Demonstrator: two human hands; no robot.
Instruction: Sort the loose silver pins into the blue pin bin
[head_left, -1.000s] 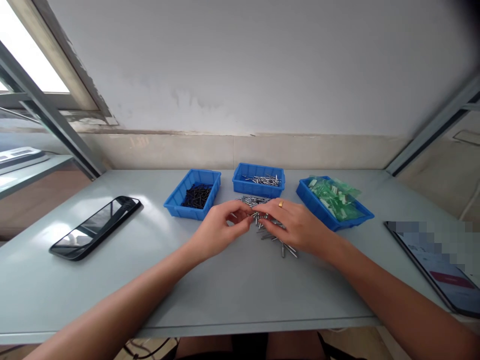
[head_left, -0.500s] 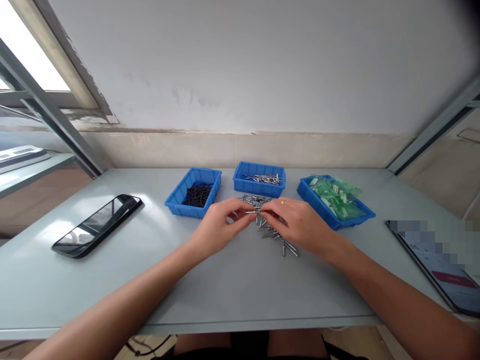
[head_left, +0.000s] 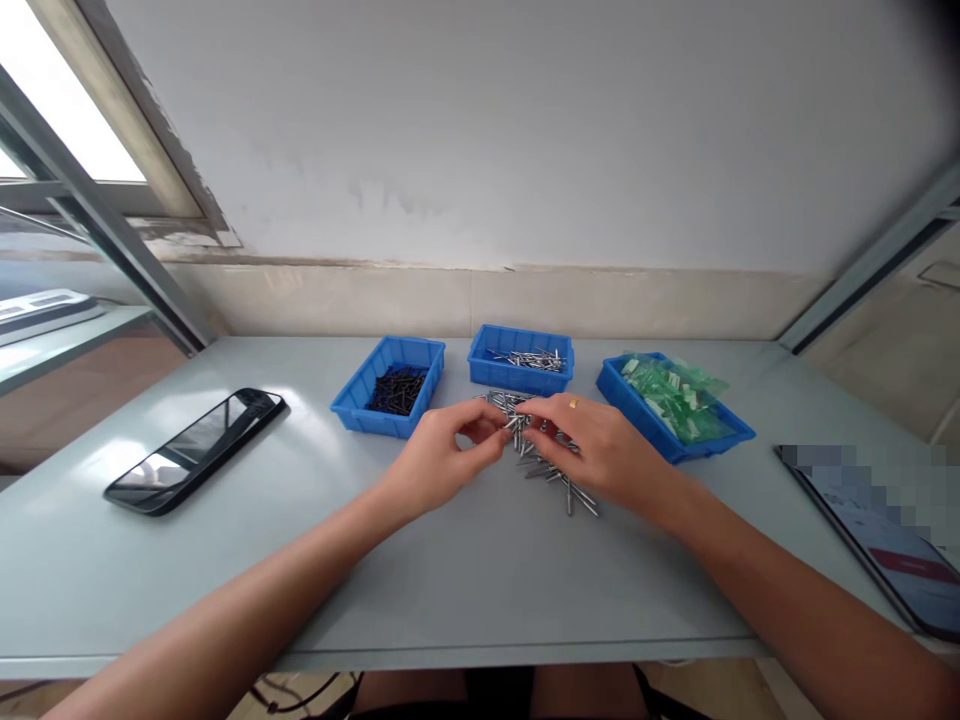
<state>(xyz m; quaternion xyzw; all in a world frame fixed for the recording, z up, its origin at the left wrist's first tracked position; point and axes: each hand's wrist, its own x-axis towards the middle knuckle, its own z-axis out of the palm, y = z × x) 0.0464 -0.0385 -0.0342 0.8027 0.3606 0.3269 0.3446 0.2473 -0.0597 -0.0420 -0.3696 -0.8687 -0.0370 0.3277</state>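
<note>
Between the forearms (head_left: 319, 555), the lower-centre tabletop (head_left: 480, 580) offers a broad lane; another opens at left, between the black phone (head_left: 199, 450) and left blue tray (head_left: 356, 412). At centre, the left hand (head_left: 442, 450), right hand (head_left: 604, 448) and metal pins (head_left: 571, 490) obstruct the near approach to the middle blue tray (head_left: 517, 377).

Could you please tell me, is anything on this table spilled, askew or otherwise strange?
Yes: loose silvery pins lie scattered on the tabletop, while similar pins sit inside the middle blue tray. Whether they spilled, I cannot tell. Green bags stick up above the rim of the right blue tray.
</note>
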